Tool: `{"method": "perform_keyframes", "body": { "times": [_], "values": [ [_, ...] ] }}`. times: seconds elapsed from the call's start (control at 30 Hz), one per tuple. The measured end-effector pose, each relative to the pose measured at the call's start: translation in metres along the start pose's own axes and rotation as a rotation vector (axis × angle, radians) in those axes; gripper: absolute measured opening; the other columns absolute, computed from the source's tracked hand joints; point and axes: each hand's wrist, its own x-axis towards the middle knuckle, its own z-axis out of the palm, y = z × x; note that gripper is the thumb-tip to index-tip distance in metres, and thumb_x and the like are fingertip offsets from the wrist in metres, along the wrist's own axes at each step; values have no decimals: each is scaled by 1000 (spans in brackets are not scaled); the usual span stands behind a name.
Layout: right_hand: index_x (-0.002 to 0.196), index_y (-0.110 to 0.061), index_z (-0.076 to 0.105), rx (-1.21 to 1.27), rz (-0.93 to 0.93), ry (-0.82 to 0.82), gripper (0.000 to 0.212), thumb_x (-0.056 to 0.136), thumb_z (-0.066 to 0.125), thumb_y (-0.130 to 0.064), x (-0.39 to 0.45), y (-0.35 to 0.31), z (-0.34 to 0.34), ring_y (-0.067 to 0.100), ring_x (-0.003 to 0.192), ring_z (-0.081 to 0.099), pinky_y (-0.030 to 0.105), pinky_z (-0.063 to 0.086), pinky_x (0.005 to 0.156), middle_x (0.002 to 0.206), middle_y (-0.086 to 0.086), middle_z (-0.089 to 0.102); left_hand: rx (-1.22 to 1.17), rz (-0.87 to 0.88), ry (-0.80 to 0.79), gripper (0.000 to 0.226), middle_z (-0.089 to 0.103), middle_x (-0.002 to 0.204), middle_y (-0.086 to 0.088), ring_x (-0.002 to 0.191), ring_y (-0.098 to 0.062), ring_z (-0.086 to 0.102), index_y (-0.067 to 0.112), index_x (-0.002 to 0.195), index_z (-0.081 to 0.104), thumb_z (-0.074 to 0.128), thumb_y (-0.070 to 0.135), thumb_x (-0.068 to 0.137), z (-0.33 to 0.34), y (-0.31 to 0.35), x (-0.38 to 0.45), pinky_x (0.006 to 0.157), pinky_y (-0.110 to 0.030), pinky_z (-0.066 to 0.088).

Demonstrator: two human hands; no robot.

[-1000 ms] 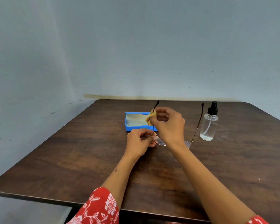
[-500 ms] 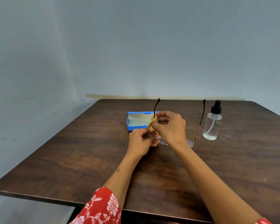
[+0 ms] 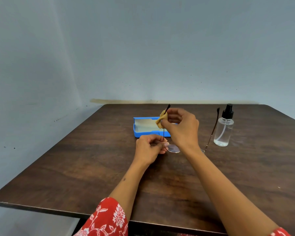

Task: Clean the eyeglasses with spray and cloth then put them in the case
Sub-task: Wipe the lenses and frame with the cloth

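Right hand (image 3: 181, 127) up over the table, thumb and fingertips pinching a small tan cloth (image 3: 161, 120) around the near-upright left temple of the eyeglasses (image 3: 173, 148), high on the arm, just below its dark tip. Left hand (image 3: 149, 149) lower and nearer, fingers curled, gripping the frame at the hinge end beside one round lens. Lens showing clear between the two wrists, thin gold rim, hovering close to or resting on the wood; can't tell which from this angle. Other lens mostly hidden behind the right wrist. Second temple sticking up and away on the right, dark tip near the spray bottle (image 3: 223, 128) without touching it.

Spray bottle upright on the right side of the table, clear body, black pump top, a little liquid at the bottom, well apart from both hands. Blue case (image 3: 138, 132) lying open behind the hands, pale lining facing up, partly covered from view by the right hand and cloth. Dark brown wooden table (image 3: 75, 167) underneath everything, pushed into a corner of pale blue-grey walls (image 3: 143, 48). Red floral sleeve (image 3: 107, 218) visible at the bottom edge on the left arm, a sliver of the same print at the lower right.
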Motion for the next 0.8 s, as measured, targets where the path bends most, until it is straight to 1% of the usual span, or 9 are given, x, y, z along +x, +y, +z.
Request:
{"method": "perform_keyframes", "body": {
  "times": [0.1, 0.23, 0.3, 0.37, 0.43, 0.53, 0.6, 0.73, 0.8],
  "values": [
    [90, -11, 70, 12, 1, 5, 19, 72, 72, -3, -1, 0, 2, 6, 73, 67, 16, 54, 68, 80, -4, 71, 6, -4, -3, 18, 68, 70, -8, 69, -20, 69, 18, 74, 67, 69, 0, 78, 0, -1, 0, 67, -28, 58],
    [91, -15, 69, -90, 52, -36, 25, 68, 71, -4, -9, 12, 4, 6, 76, 67, 24, 55, 75, 80, -4, 70, 13, 8, -5, 11, 66, 68, -7, 59, -9, 66, 9, 81, 66, 66, -3, 79, 0, 0, 0, 60, -20, 56],
    [90, -16, 69, -85, 41, -29, 24, 69, 72, -5, -7, 10, 3, 5, 75, 66, 21, 54, 73, 78, -6, 70, 8, 11, -2, 11, 67, 69, -8, 63, -13, 67, 10, 81, 67, 67, -2, 79, 0, 1, 0, 61, -21, 57],
    [88, -16, 68, -38, 13, 7, 21, 71, 72, -4, -4, 4, 1, 3, 73, 66, 14, 52, 68, 78, -8, 69, 10, 7, -2, 14, 68, 72, -9, 69, -19, 69, 14, 79, 67, 67, 0, 80, 0, 1, 0, 65, -25, 58],
    [89, -15, 69, -17, -5, 29, 20, 72, 73, -5, -3, 1, 2, 3, 72, 66, 12, 52, 67, 78, -8, 70, 17, 0, -4, 15, 69, 74, -9, 70, -20, 69, 15, 79, 67, 68, 0, 79, 0, 0, 0, 66, -26, 58],
    [89, -15, 69, -75, 59, -22, 23, 69, 71, -3, -9, 9, 4, 5, 73, 66, 21, 55, 73, 78, -5, 70, 17, -3, -11, 16, 66, 70, -6, 61, -11, 66, 12, 80, 66, 65, -4, 80, -1, 2, -1, 61, -20, 56],
    [90, -14, 69, -127, 92, -68, 25, 68, 71, -3, -11, 14, 4, 7, 74, 67, 25, 55, 76, 77, -3, 70, 26, 1, -26, 21, 66, 68, -3, 58, -6, 65, 15, 78, 67, 63, -6, 81, -2, 4, -1, 59, -17, 54],
    [88, -15, 68, -64, 48, -9, 21, 71, 71, -3, -6, 5, 1, 4, 74, 67, 19, 55, 71, 78, -7, 69, 6, 10, -2, 21, 67, 69, -8, 65, -17, 67, 17, 75, 66, 66, -3, 80, -1, 1, 0, 63, -23, 57],
    [88, -18, 68, -26, 12, 7, 21, 72, 72, -4, -4, 0, 1, 5, 75, 67, 17, 54, 70, 79, -8, 69, 12, 10, -2, 19, 68, 70, -9, 68, -19, 68, 17, 76, 67, 66, -2, 80, 0, 0, 0, 64, -25, 57]
  ]
}}
